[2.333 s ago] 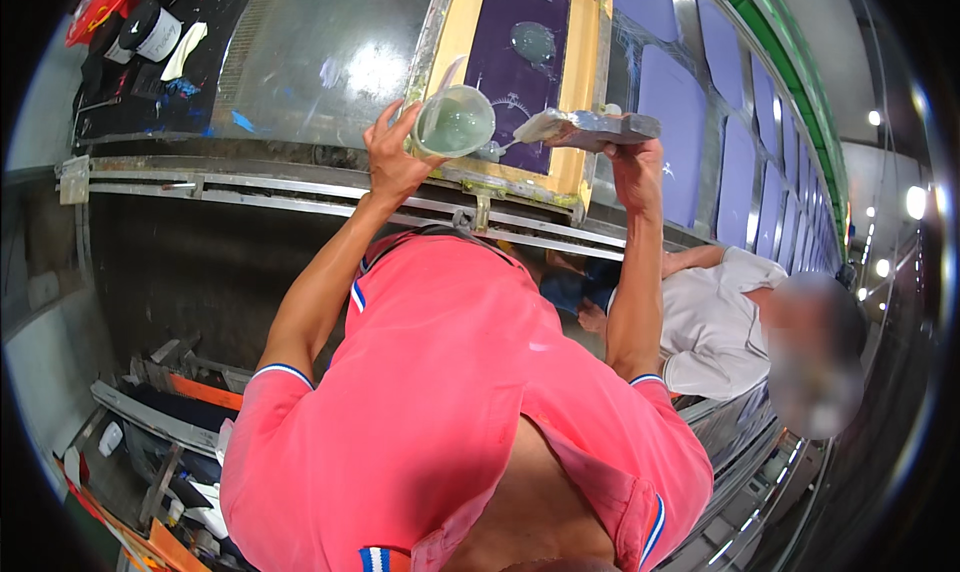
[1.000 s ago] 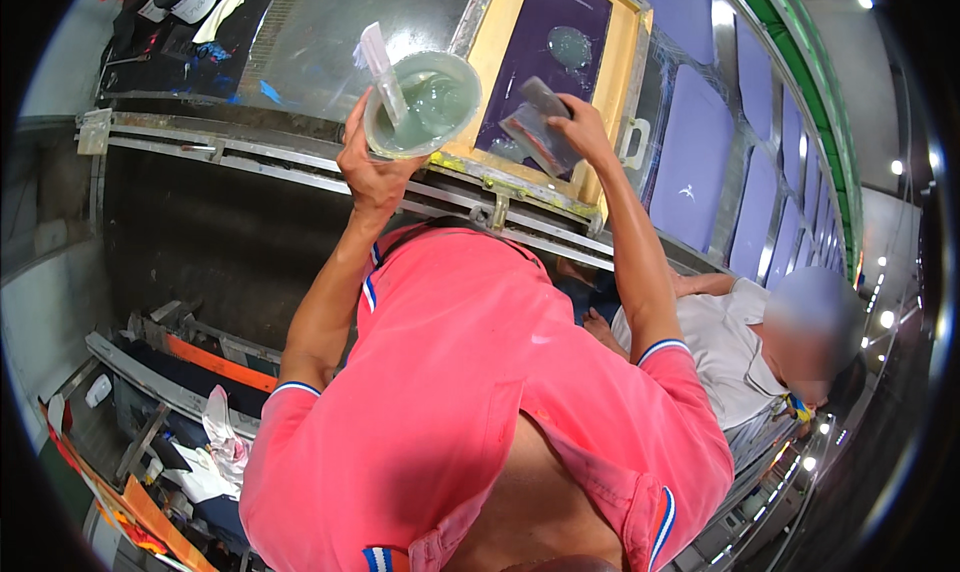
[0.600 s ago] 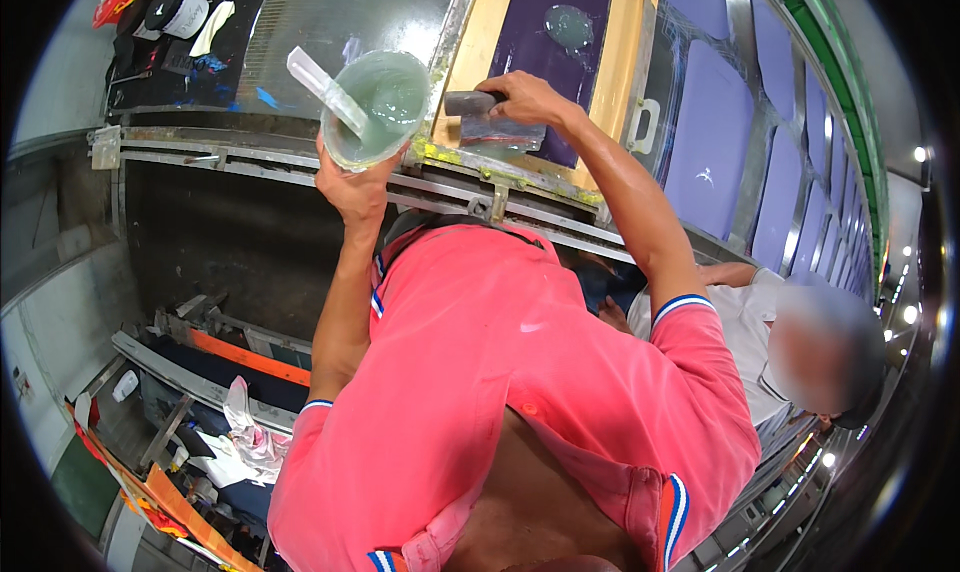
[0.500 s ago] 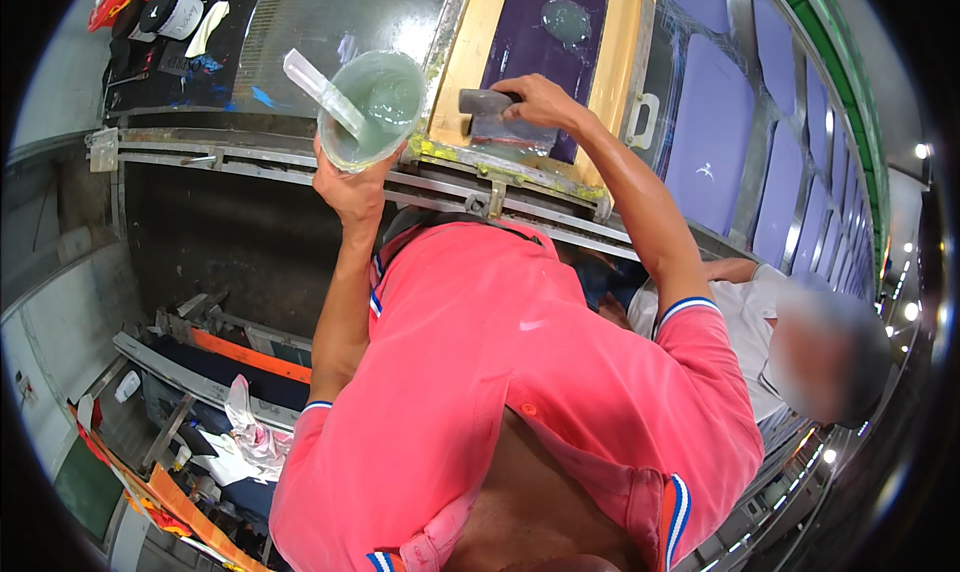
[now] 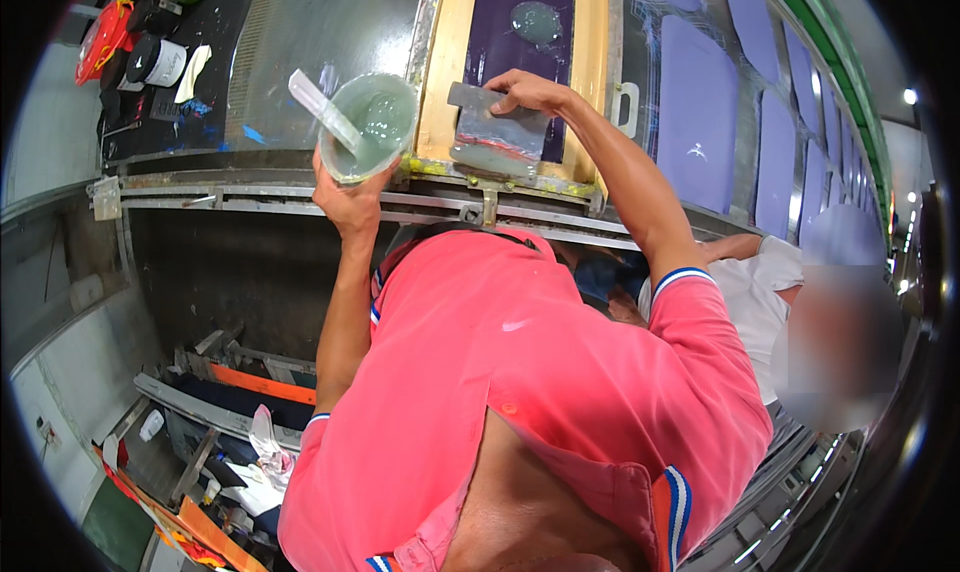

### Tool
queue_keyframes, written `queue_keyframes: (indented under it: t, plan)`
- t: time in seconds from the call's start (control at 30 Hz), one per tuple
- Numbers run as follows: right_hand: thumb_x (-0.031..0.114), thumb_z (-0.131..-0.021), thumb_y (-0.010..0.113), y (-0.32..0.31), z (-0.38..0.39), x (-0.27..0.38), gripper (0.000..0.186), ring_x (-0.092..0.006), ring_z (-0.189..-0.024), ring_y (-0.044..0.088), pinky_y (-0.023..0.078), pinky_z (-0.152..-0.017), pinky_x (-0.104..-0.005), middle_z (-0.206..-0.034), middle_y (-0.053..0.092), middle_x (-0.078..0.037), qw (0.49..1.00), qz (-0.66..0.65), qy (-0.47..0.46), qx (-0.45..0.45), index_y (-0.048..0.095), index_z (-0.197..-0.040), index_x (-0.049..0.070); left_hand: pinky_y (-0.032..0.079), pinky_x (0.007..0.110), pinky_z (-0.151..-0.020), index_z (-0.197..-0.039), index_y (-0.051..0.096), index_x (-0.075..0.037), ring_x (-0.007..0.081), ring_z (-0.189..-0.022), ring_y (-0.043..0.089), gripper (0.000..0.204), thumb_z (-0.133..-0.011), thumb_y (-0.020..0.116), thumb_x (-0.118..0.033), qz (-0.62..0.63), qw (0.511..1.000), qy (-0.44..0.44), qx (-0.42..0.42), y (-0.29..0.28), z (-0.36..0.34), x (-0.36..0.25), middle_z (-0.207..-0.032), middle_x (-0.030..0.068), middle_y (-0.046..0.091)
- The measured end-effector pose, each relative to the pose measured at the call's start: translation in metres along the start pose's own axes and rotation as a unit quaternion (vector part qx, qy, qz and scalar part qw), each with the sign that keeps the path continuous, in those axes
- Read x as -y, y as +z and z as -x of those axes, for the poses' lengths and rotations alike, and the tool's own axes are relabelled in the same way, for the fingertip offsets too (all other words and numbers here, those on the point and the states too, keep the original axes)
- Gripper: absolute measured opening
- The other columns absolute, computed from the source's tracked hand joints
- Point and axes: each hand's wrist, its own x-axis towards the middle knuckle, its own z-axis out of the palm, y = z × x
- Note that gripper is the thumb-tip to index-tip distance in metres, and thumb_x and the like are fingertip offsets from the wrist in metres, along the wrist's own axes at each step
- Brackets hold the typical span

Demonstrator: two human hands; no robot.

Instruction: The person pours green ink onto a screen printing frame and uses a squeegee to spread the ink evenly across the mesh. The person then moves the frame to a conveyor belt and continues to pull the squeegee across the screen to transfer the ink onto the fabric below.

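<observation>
My left hand (image 5: 350, 204) is closed around the lower part of a translucent tub (image 5: 376, 84) and holds it tilted over the table's front edge. Pale green gel lies inside, and a whitish spatula (image 5: 322, 105) leans out over the rim. My right hand (image 5: 532, 92) grips the top of a wide grey squeegee (image 5: 493, 140), its broad face streaked with red and wet gel. That squeegee is at the near end of a printing screen with a yellowish frame (image 5: 443, 47) and dark purple middle (image 5: 496, 34). A gel puddle (image 5: 537, 22) lies farther up the screen.
Lilac panels (image 5: 696, 117) run along the table to the right. A person in a white shirt (image 5: 735, 297) is close on my right. A metal rail (image 5: 260, 194) edges the table. Far left are a dark jar (image 5: 158, 64) and a red container (image 5: 103, 40).
The squeegee has turned so that more of its broad, streaked face shows, still in my right hand. My left hand keeps holding the tub. The whole view has shifted slightly.
</observation>
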Motion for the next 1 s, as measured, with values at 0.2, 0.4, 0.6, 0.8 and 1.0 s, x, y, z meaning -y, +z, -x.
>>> queue_keyframes:
  t: [0.2, 0.4, 0.6, 0.8, 1.0]
  plan:
    - [0.002, -0.078, 0.072, -0.007, 0.054, -0.006, 0.052, -0.0168, -0.108, 0.060, 0.045, -0.099, -0.0324, -0.116, 0.067, -0.006, 0.978, -0.136, -0.148, -0.051, 0.061, -0.129, 0.002, 0.050, 0.035, -0.099, -0.129, 0.062, 0.004, 0.0236, -0.119, 0.062, 0.074, -0.063, 0.094, -0.006, -0.012, 0.999, -0.036, 0.019, -0.018, -0.002, 0.023, -0.133, 0.0145, 0.061]
    - [-0.002, -0.075, 0.077, 0.025, 0.132, -0.008, 0.054, -0.0204, -0.111, 0.061, 0.046, -0.100, -0.0371, -0.116, 0.067, -0.008, 0.887, -0.292, -0.277, -0.227, 0.060, -0.127, 0.002, 0.050, 0.039, -0.102, -0.123, 0.068, 0.000, 0.0299, -0.121, 0.063, 0.074, -0.059, 0.097, -0.020, -0.158, 0.981, 0.078, 0.084, -0.014, -0.013, 0.046, -0.139, 0.0180, 0.059]
    - [-0.001, -0.074, 0.082, 0.063, 0.182, 0.029, 0.044, -0.0236, -0.107, 0.066, 0.046, -0.107, -0.0412, -0.112, 0.070, -0.011, 0.839, -0.259, -0.359, -0.316, 0.065, -0.115, -0.002, 0.037, 0.049, -0.107, -0.132, 0.064, -0.007, 0.0334, -0.132, 0.051, 0.084, -0.059, 0.095, -0.036, -0.155, 0.963, 0.130, 0.177, 0.014, -0.015, 0.043, -0.133, 0.0188, 0.062]
    - [-0.007, -0.075, 0.076, 0.128, 0.188, 0.074, 0.031, -0.0219, -0.106, 0.068, 0.023, -0.122, -0.0563, -0.104, 0.074, -0.010, 0.781, 0.019, -0.445, -0.439, 0.069, -0.104, 0.005, 0.036, 0.049, -0.106, -0.133, 0.064, -0.007, 0.0325, -0.133, 0.051, 0.083, -0.060, 0.095, -0.035, -0.104, 0.962, 0.161, 0.197, 0.038, -0.018, 0.016, -0.131, 0.0165, 0.064]
    - [-0.008, -0.072, 0.063, 0.189, 0.178, 0.073, 0.033, -0.0320, -0.110, 0.069, 0.020, -0.120, -0.0620, -0.107, 0.074, -0.012, 0.672, 0.207, -0.452, -0.549, 0.069, -0.102, 0.004, 0.037, 0.047, -0.107, -0.131, 0.064, -0.005, 0.0343, -0.132, 0.053, 0.081, -0.061, 0.094, -0.032, -0.035, 0.976, 0.123, 0.174, 0.042, -0.021, -0.005, -0.134, 0.0195, 0.061]
